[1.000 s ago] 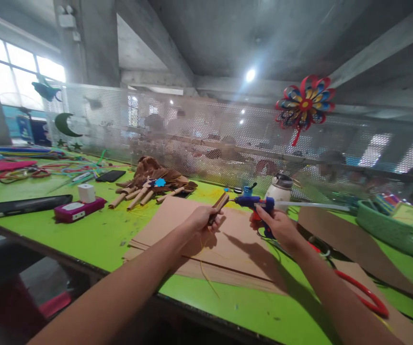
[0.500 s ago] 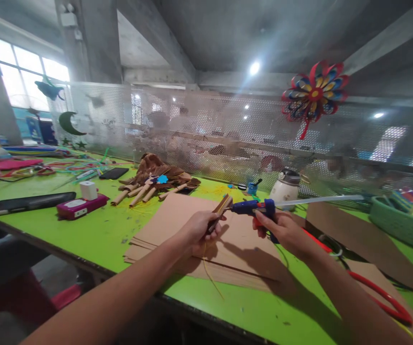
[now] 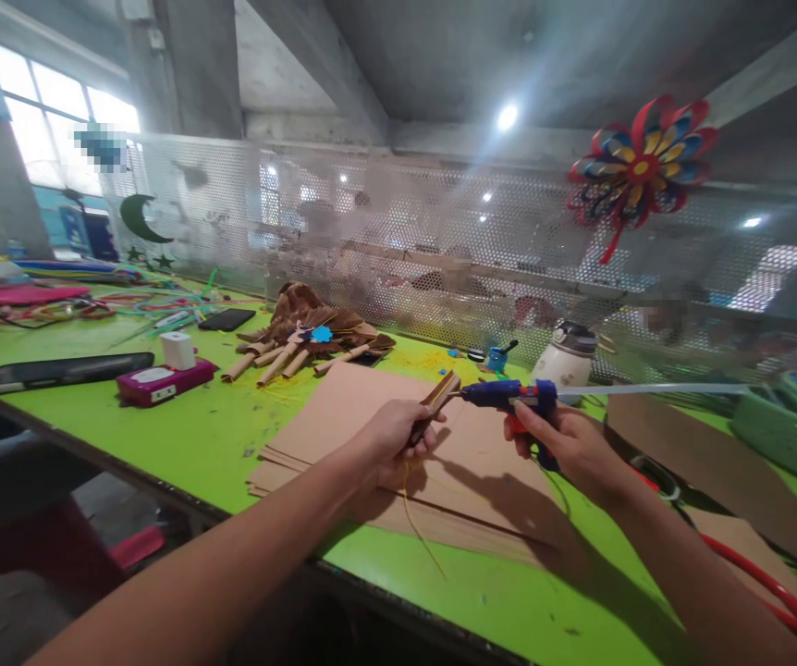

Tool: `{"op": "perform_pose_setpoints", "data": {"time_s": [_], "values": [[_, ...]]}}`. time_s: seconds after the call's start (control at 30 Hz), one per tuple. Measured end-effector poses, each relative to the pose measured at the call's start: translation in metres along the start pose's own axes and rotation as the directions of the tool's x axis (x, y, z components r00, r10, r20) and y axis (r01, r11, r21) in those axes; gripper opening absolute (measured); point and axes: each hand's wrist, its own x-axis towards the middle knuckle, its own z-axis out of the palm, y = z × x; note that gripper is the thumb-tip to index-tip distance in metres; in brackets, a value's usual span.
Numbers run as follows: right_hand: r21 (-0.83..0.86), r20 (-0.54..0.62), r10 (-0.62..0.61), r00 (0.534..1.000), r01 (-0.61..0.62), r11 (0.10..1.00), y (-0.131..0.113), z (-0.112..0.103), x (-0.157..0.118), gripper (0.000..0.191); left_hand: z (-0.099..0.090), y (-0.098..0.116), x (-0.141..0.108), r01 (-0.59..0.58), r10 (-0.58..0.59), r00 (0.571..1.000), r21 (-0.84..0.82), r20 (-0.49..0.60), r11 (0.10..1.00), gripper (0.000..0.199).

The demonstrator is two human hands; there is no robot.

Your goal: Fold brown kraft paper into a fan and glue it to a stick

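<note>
My left hand (image 3: 405, 437) is closed round a small brown paper roll (image 3: 440, 393), which tilts up to the right. A thin yellow string (image 3: 416, 527) hangs below that hand. In my right hand (image 3: 565, 435) is a blue glue gun (image 3: 506, 395), its nozzle pointing left at the roll's upper part; whether the tip touches is too small to tell. A long clear glue stick (image 3: 655, 389) sticks out of its back. Beneath both hands lies a stack of brown paper sheets (image 3: 349, 407).
Brown paper rolls (image 3: 288, 359) lie in a pile at the back of the green table (image 3: 232, 444). A purple power strip (image 3: 166, 381) and black phone (image 3: 227, 320) are left; a white bottle (image 3: 565, 359), green basket (image 3: 779, 435) and red-handled tool (image 3: 766, 583) are right.
The view has shifted a little, so most things sit slightly differently in the picture. Both hands keep their holds, with the nozzle still by the roll.
</note>
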Motion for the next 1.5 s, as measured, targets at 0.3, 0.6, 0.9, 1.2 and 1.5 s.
{"op": "perform_pose_setpoints", "data": {"time_s": [0.3, 0.6, 0.9, 1.2, 1.5], "values": [[-0.067, 0.018, -0.009, 1.000, 0.010, 0.998, -0.002, 0.002, 0.001, 0.048, 0.001, -0.001, 0.000, 0.012, -0.012, 1.000, -0.001, 0.014, 1.000, 0.019], [0.013, 0.008, 0.036, 0.999, -0.037, 0.999, 0.002, 0.001, 0.002, 0.047, 0.004, 0.000, -0.004, 0.012, -0.012, 1.000, -0.022, 0.022, 1.000, 0.019], [0.082, -0.022, 0.050, 0.999, -0.048, 0.996, 0.007, -0.001, 0.004, 0.047, 0.008, 0.001, -0.009, 0.009, -0.009, 1.000, -0.024, 0.007, 1.000, 0.020], [0.095, -0.101, 0.074, 0.992, -0.065, 0.993, 0.010, -0.006, 0.007, 0.048, 0.009, 0.001, -0.009, 0.002, -0.002, 1.000, -0.013, -0.009, 1.000, 0.019], [0.049, -0.118, 0.062, 0.991, -0.057, 0.997, 0.011, -0.008, 0.006, 0.048, 0.010, 0.002, -0.011, 0.016, -0.016, 1.000, 0.026, -0.013, 1.000, 0.018]]}}
